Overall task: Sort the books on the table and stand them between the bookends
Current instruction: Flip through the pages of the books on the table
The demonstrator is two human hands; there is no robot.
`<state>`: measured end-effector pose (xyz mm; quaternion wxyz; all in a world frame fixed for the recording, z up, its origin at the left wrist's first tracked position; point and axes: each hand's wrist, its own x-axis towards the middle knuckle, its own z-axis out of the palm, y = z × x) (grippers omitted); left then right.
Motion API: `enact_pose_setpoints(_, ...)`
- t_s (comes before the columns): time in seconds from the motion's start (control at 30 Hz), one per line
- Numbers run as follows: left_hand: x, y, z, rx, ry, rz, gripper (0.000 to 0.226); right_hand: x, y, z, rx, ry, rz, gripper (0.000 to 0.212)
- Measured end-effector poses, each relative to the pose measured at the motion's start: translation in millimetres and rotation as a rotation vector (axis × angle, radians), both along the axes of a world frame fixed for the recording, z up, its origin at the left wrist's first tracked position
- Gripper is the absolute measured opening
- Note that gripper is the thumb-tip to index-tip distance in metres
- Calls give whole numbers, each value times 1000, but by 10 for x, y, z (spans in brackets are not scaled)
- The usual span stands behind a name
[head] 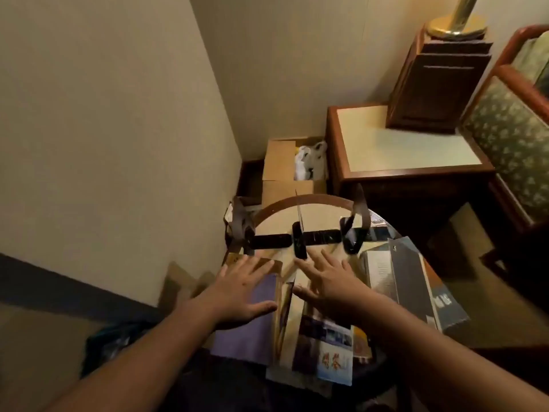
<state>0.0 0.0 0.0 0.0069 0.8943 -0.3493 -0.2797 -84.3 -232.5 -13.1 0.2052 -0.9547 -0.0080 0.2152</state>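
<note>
Head view shows both hands spread flat, fingers splayed, gripping nothing. Left hand (245, 288) lies on a purple book (249, 328) at the round counter's (277, 220) left edge; right hand (329, 281) hovers over loose books (329, 340) mid-counter. More books (416, 281) lie stacked to the right. Black bookends (300, 240) stand just beyond the fingertips, with one thin book (299, 212) upright among them.

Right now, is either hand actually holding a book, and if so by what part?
No, neither. The left hand lies flat, fingers spread, on the cover of the purple book. The right hand is open above the table, gripping nothing.
</note>
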Motion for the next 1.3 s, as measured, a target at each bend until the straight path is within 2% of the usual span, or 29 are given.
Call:
enact_pose_setpoints(0.07,-111,55,-247,-35,13,-27,88,-65,121,-270,-7,-26,-4,89)
enact_pose_setpoints(0.17,-295,23,-647,-231,17,-24,85,-196,189,-741,44,-160,-115,73)
enact_pose_setpoints(0.27,-375,-89,-957,-350,-45,-96,85,-294,156,-1102,57,-247,-125,71)
enact_pose_setpoints(0.47,-390,-157,-1430,-291,-277,-228,84,-339,133,-1487,11,-400,-96,66)
enact_pose_setpoints(0.63,-435,-174,-1482,-261,-328,-185,87,-366,145,-1552,-16,-477,-90,59)
enact_pose_setpoints(0.87,-580,-155,-1390,-264,-313,-113,73,-701,391,-1376,-101,-347,-207,58)
enact_pose_setpoints(1.07,-602,-115,-1389,-264,-318,-117,78,-878,410,-1422,-69,-316,-213,57)
enact_pose_setpoints(1.3,-554,-110,-1464,-284,-337,-85,89,-573,177,-1356,16,-320,-122,53)
